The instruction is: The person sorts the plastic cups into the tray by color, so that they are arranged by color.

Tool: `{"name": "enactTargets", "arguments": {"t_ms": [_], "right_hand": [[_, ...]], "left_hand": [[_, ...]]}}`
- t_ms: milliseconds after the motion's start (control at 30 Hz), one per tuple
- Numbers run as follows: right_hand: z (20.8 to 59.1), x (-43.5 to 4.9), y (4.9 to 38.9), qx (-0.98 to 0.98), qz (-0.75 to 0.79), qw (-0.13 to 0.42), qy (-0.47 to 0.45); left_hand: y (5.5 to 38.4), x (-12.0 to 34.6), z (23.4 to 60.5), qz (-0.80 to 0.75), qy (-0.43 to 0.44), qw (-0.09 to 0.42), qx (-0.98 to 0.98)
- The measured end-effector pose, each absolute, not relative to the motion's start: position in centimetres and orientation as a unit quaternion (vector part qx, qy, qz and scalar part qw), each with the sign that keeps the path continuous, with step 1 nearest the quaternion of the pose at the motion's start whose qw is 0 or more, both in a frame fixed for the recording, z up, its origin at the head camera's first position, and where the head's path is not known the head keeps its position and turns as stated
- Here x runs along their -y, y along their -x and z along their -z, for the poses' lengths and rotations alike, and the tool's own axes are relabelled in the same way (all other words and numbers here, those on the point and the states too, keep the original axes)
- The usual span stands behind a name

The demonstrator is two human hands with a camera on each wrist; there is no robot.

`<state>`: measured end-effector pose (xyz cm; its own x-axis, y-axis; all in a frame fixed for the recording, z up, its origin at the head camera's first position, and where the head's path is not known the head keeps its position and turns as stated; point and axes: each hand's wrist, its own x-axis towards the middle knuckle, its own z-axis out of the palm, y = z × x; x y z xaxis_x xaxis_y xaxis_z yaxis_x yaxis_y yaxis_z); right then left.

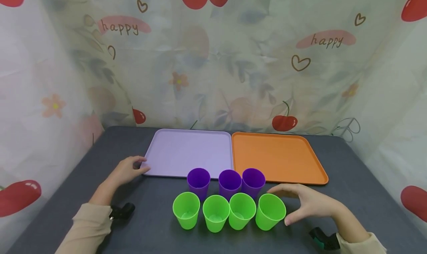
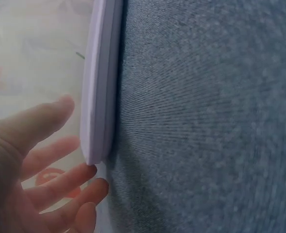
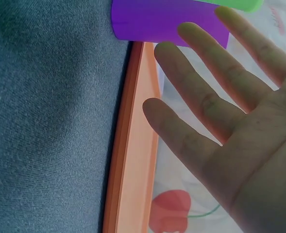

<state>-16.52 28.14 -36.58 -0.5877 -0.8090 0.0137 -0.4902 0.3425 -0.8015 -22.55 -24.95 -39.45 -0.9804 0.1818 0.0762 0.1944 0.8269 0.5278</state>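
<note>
At the front-left corner of a lilac tray [image 1: 190, 150], my left hand [image 1: 127, 170] has its thumb and fingers apart. In the left wrist view the fingertips [image 2: 87, 171] are at the tray's corner; I cannot tell whether they touch it. My right hand [image 1: 313, 201] hovers beside the rightmost green cup [image 1: 269, 213], thumb and fingers spread and nothing held. Several green cups [image 1: 216, 215] stand upright in a front row. Behind them are three purple cups: the left one [image 1: 198, 183], the middle one [image 1: 229, 185] and the right one [image 1: 254, 181].
An orange tray [image 1: 273, 157] lies against the lilac tray's right side on the dark grey tabletop [image 1: 150, 217]. A printed curtain [image 1: 220, 61] hangs behind and along both sides of the table. Each wrist wears a black device, such as the left one [image 1: 122, 211].
</note>
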Motion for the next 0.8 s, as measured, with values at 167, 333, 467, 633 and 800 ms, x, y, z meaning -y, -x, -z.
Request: {"name": "enactTargets", "arguments": {"t_ms": [167,333,467,633,800], "right_hand": [[36.64,-27.85,16.54,-0.802,0.391,0.194,0.407],[36.76,-27.62,16.54,-0.812,0.379,0.189,0.402],[36.9,-27.51,16.55,-0.81,0.382,0.187,0.404],[36.98,-27.43,16.6,-0.796,0.393,0.186,0.422],[36.99,-27.5,16.65,-0.79,0.394,0.173,0.436]], "left_hand": [[22.96,25.13,40.15,0.273,0.098,0.018,0.957],[23.3,25.39,40.47,0.265,0.091,0.014,0.96],[23.42,25.48,40.45,0.264,0.088,0.014,0.96],[23.4,25.51,40.43,0.267,0.083,0.016,0.96],[23.34,25.52,40.51,0.275,0.076,0.008,0.959]]}}
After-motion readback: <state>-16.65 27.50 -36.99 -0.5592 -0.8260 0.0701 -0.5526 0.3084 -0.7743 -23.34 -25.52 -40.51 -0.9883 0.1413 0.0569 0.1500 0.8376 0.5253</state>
